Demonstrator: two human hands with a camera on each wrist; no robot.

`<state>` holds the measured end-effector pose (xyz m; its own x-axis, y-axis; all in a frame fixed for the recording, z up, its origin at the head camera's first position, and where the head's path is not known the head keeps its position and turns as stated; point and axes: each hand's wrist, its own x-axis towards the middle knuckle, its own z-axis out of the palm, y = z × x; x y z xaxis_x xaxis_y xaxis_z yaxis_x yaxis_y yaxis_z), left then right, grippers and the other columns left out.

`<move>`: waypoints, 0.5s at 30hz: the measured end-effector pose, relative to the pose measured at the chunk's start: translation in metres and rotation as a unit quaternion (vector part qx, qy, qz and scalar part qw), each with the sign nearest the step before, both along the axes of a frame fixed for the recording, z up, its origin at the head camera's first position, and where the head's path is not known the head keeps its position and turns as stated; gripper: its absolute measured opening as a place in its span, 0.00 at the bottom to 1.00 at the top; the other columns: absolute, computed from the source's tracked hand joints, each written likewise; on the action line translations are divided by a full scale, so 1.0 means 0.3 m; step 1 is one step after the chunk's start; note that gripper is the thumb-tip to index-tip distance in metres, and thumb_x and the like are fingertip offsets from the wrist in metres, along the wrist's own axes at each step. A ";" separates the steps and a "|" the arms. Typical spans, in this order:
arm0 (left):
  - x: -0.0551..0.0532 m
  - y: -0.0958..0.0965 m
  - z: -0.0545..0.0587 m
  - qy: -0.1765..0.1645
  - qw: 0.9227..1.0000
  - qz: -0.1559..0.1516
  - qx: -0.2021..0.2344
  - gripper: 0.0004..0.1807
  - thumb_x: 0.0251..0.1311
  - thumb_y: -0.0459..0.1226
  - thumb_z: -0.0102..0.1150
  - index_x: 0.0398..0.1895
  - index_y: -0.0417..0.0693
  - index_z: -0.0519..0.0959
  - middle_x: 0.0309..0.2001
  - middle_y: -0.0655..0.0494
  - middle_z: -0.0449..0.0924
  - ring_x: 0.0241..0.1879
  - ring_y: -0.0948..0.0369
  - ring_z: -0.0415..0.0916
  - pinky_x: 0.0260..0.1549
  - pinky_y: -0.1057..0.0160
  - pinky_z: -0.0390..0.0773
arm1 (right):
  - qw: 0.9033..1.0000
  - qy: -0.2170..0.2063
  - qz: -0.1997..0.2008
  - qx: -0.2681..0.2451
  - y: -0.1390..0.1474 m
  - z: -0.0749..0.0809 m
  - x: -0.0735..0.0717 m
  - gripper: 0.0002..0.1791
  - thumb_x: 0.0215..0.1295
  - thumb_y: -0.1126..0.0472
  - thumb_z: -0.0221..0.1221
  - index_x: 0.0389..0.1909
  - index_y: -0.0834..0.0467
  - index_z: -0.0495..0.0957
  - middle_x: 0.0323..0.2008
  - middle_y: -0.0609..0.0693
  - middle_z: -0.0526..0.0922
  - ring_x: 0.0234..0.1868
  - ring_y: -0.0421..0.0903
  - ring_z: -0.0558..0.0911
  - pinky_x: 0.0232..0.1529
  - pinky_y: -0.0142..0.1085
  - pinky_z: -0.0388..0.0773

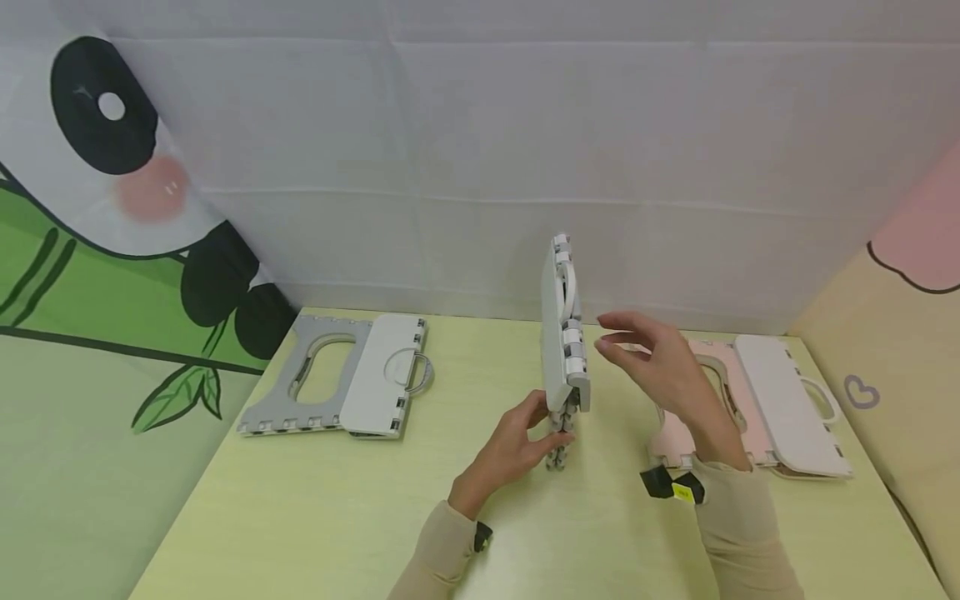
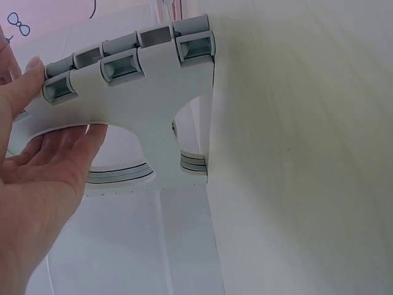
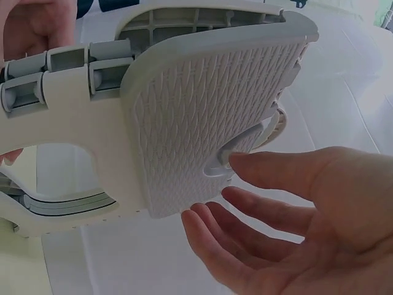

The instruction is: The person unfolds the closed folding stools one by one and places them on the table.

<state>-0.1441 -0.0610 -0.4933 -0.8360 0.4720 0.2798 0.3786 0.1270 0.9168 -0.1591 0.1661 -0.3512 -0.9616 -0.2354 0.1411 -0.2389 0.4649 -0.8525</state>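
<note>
A white folding step stool (image 1: 558, 333) stands folded on its narrow edge in the middle of the table. My left hand (image 1: 513, 450) grips its near lower end, thumb on the hinged edge and fingers through the cut-out of the leg panel (image 2: 159, 86). To the right of the stool, my right hand (image 1: 667, 367) is held up with fingers loosely bent and nothing in them. The right wrist view has its fingertips (image 3: 193, 221) close by the woven-textured top panel (image 3: 184, 123), near the handle slot. A loop handle (image 1: 567, 292) sticks out from the stool's right side.
A folded grey and white step stool (image 1: 386, 375) lies flat on the left of the yellowish table (image 1: 315, 517). Another in pink and white (image 1: 787, 400) lies at the right, partly behind my right forearm. A pale cloth backdrop (image 1: 480, 167) rises behind the table.
</note>
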 end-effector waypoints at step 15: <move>0.002 0.002 0.006 -0.018 1.000 0.002 -0.013 0.29 0.65 0.31 0.68 0.67 0.37 0.68 0.62 0.43 0.77 0.64 0.49 0.75 0.66 0.58 0.72 | 0.999 -0.047 -0.001 0.004 0.011 -0.085 0.009 0.26 0.74 0.54 0.63 0.68 0.58 0.74 0.64 0.58 0.78 0.62 0.59 0.80 0.60 0.55 0.78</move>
